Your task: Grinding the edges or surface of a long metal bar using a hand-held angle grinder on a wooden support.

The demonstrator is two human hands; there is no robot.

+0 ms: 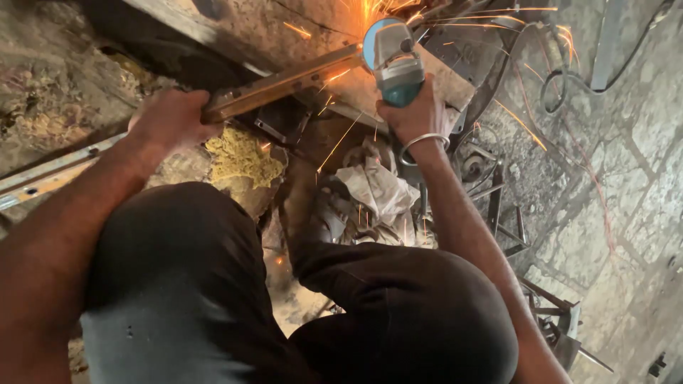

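Fingers gripping grinder, sparks over cracked stone floor, scattered metal frames

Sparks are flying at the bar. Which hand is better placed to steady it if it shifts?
Left, probably. The left hand already grips the near end of the metal bar, while the right hand is full, holding the teal angle grinder at the cut.

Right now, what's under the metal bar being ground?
Under the metal bar: a yellow rag, crumpled white cloth, and a metal plate supporting its far end. The bar's underside and contact point are hidden.
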